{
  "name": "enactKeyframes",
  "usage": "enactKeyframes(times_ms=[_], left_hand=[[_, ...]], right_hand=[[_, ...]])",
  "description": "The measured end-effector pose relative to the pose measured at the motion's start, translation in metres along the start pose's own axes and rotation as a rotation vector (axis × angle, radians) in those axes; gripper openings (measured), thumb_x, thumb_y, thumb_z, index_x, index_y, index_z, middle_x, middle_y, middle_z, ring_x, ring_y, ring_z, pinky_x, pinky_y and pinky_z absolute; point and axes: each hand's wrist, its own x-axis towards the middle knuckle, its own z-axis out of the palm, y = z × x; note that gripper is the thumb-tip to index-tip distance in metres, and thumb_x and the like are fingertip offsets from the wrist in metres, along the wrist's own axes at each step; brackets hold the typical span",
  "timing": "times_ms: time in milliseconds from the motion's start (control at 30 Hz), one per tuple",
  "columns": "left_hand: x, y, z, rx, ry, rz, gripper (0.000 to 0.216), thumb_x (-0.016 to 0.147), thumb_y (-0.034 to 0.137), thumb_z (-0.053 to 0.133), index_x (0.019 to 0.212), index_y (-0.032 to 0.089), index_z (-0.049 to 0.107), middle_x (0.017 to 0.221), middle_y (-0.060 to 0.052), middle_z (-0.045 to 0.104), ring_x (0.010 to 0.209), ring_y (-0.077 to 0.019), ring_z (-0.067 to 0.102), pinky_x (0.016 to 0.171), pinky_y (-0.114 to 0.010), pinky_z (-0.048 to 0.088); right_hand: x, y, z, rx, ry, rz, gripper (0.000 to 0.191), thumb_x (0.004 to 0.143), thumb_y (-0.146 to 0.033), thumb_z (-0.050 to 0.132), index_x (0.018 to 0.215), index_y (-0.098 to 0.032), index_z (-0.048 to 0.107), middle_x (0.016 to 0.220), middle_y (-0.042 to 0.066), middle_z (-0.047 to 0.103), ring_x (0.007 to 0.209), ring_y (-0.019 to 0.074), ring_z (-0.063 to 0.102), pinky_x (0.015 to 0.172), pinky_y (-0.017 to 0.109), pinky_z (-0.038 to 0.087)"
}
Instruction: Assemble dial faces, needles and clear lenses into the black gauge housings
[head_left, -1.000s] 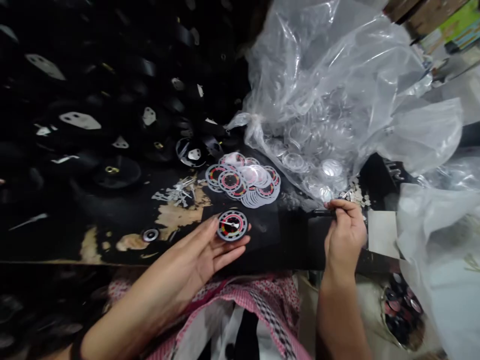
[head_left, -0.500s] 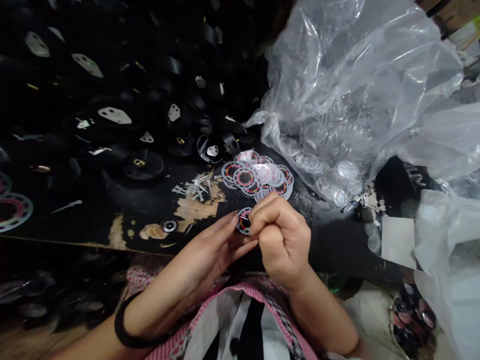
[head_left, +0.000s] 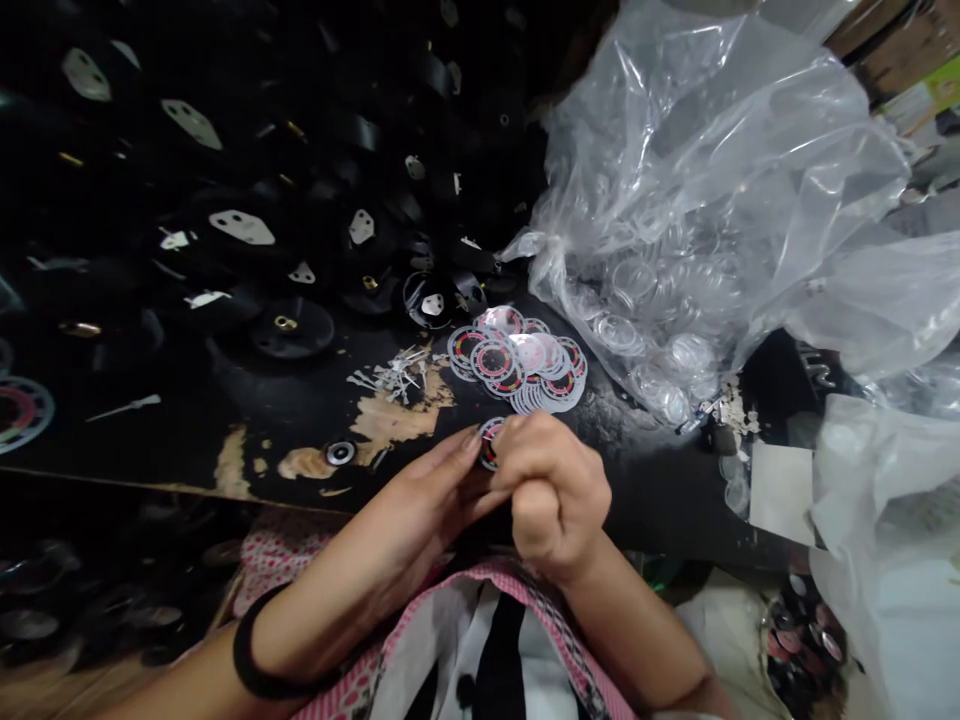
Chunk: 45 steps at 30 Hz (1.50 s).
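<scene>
With 12 o'clock taken as straight away from the body and the round dial (head_left: 489, 442) as the hub, a black tabletop (head_left: 180, 430) is seen, worn to bare wood in patches. At 9 o'clock a printed disc (head_left: 21, 415) is cut off by the edge of the view, with a lone white pointer (head_left: 124, 408) near it. Dark housings (head_left: 289, 325) are crowded dimly towards 10 and 11, a small ring (head_left: 340, 454) is set at 9, and white pointers (head_left: 390, 378) are heaped at 10. Overlapping printed discs (head_left: 517, 360) are piled just past 12. At 1, clear covers (head_left: 660, 280) are held in a plastic bag (head_left: 720, 120); at 3, small pale parts (head_left: 735, 410) and a white card (head_left: 781, 490) are laid. The near table edge is shown at lower left, just below the ring; dark tabletop is stretched between the right hand (head_left: 556, 485) and the card. Over the near side, the dial is gripped at its 9 o'clock rim by the left hand (head_left: 442, 480), thumb above, fingers narrowed beneath. The right fingers are curled tightly over its face; whether anything is pinched cannot be told. The dial is faced upward, its round outline giving no long axis; the lone pointer's thin tip is aimed between 8 and 9.
</scene>
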Motion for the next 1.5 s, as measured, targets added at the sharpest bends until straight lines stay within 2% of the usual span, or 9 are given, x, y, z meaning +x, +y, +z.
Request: enactKeyframes(times_ms=[267,367,533,633,733,867,1033,1233,1500], left_hand=[[0.001,0.001,0.0,-0.01,-0.024,0.005,0.018,0.087,0.031,0.074,0.102,0.02,0.077,0.114,-0.009,0.078,0.098,-0.023,0.075,0.091,-0.034,0.059],[0.0,0.002,0.0,-0.017,0.006,0.002,0.013,0.087,0.024,0.074,0.098,0.02,0.078,0.107,-0.006,0.08,0.093,-0.0202,0.076,0.086,-0.03,0.061],[0.002,0.001,-0.005,-0.008,0.011,-0.003,0.012,0.089,0.024,0.071,0.097,0.019,0.079,0.1,-0.006,0.082,0.095,-0.0205,0.076,0.083,-0.026,0.062],[0.006,-0.001,-0.009,-0.035,0.051,-0.041,0.016,0.089,0.025,0.071,0.099,0.016,0.079,0.109,-0.012,0.08,0.103,-0.0278,0.076,0.088,-0.035,0.063],[0.006,-0.001,-0.01,-0.046,0.053,-0.031,0.021,0.089,0.028,0.07,0.103,0.015,0.078,0.114,-0.014,0.079,0.107,-0.0311,0.074,0.091,-0.038,0.062],[0.0,0.002,-0.007,0.006,0.025,0.097,0.027,0.092,0.036,0.068,0.108,0.016,0.076,0.116,-0.014,0.079,0.111,-0.0304,0.073,0.093,-0.039,0.061],[-0.004,0.011,0.0,0.123,0.046,0.256,0.027,0.088,0.039,0.072,0.105,0.019,0.078,0.12,-0.011,0.077,0.114,-0.0312,0.071,0.093,-0.04,0.062],[-0.007,0.014,-0.001,0.23,0.122,0.331,0.034,0.08,0.047,0.079,0.111,0.031,0.079,0.133,-0.003,0.072,0.127,-0.0311,0.063,0.092,-0.035,0.062],[-0.008,0.015,-0.007,0.183,0.163,0.294,0.034,0.068,0.047,0.088,0.097,0.032,0.082,0.107,-0.001,0.081,0.102,-0.0222,0.075,0.07,-0.017,0.061]], right_hand=[[-0.003,-0.014,-0.011,0.473,0.398,-0.211,0.023,0.094,-0.02,0.039,0.078,-0.026,0.055,0.065,-0.002,0.055,0.058,0.0137,0.056,0.059,0.032,0.05],[-0.001,-0.01,-0.004,0.486,0.384,-0.282,0.021,0.092,-0.014,0.044,0.079,-0.025,0.056,0.067,-0.003,0.054,0.061,0.0124,0.055,0.061,0.029,0.049],[0.006,0.002,-0.005,0.454,0.246,-0.114,0.021,0.087,-0.009,0.045,0.078,-0.022,0.059,0.072,-0.003,0.057,0.065,0.0113,0.055,0.063,0.026,0.048],[-0.008,0.02,-0.029,0.506,0.45,-0.042,0.022,0.09,-0.015,0.045,0.084,-0.023,0.064,0.07,-0.003,0.056,0.062,0.012,0.052,0.064,0.028,0.047],[-0.03,0.055,-0.058,0.344,0.758,0.102,0.024,0.094,-0.022,0.042,0.09,-0.022,0.065,0.063,-0.004,0.048,0.059,0.0131,0.047,0.063,0.03,0.046],[-0.054,0.095,-0.086,0.141,0.831,0.242,0.023,0.094,-0.022,0.042,0.091,-0.02,0.065,0.064,-0.003,0.051,0.062,0.0156,0.053,0.067,0.034,0.048],[-0.055,0.058,-0.087,-0.252,0.872,0.146,0.016,0.089,-0.014,0.058,0.092,-0.022,0.072,0.099,0.005,0.064,0.105,0.0223,0.057,0.101,0.041,0.04],[-0.008,-0.005,-0.035,-0.348,0.076,-0.108,0.012,0.095,-0.018,0.056,0.099,-0.018,0.068,0.09,0.005,0.069,0.087,0.0201,0.061,0.079,0.035,0.045],[0.015,0.003,-0.006,-0.619,0.045,-0.215,0.019,0.095,-0.017,0.05,0.083,-0.016,0.064,0.081,0.005,0.066,0.078,0.0207,0.057,0.074,0.036,0.039]])
